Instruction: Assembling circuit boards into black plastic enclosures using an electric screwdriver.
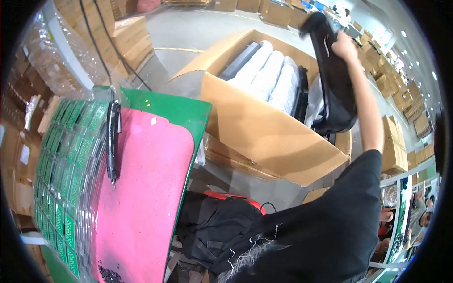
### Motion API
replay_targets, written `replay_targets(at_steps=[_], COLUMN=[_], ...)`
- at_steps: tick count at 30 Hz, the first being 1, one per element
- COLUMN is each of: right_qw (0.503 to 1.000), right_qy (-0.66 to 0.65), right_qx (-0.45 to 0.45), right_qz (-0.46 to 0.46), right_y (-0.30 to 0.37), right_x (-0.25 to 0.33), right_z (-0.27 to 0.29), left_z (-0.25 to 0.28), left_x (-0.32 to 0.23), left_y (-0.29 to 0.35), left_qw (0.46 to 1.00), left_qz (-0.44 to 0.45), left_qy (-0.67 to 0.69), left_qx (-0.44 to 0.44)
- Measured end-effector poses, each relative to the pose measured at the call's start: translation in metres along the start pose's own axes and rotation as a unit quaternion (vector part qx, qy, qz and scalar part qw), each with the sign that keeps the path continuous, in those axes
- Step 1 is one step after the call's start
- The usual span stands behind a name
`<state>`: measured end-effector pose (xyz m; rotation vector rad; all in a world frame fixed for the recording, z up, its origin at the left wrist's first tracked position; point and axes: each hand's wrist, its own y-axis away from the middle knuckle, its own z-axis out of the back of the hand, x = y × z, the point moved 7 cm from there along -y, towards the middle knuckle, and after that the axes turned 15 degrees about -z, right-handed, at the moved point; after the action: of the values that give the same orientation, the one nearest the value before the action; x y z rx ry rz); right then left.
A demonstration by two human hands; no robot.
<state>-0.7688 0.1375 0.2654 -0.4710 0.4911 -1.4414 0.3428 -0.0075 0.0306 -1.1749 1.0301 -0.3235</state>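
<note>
Up at the right, my right hand [344, 46] is closed on the edge of a long black plastic panel [332, 80]. The panel has a rounded lower end, a bent top and a row of small openings. It stands upright over the right end of an open cardboard box [264, 127], its lower end at the box's edge. Inside the box are several long pieces wrapped in white film [269, 70], with dark parts [240, 61] beside them. My left hand is out of view.
At the left is a green table with a pink mat [146, 179]. A black electric screwdriver [112, 141] hangs over it by a cable. Clear trays of green circuit boards [66, 188] and small black pieces [111, 274] lie there. Cartons [394, 146] and other people [420, 219] are to the right.
</note>
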Motion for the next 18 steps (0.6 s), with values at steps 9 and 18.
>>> replay_targets(at_steps=[9, 18], right_qw=[0.806, 0.458], right_qy=[-0.334, -0.259], right_qx=[-0.092, 0.194], right_qz=[0.480, 0.828], right_y=[0.139, 0.477], right_x=[0.175, 0.328], right_z=[0.168, 0.171], left_z=[-0.163, -0.333], left_x=[-0.098, -0.163], left_y=[-0.011, -0.021], left_qw=[0.933, 0.894], left_qz=[0.058, -0.145], left_qy=[0.352, 0.033], left_qx=[0.052, 0.423])
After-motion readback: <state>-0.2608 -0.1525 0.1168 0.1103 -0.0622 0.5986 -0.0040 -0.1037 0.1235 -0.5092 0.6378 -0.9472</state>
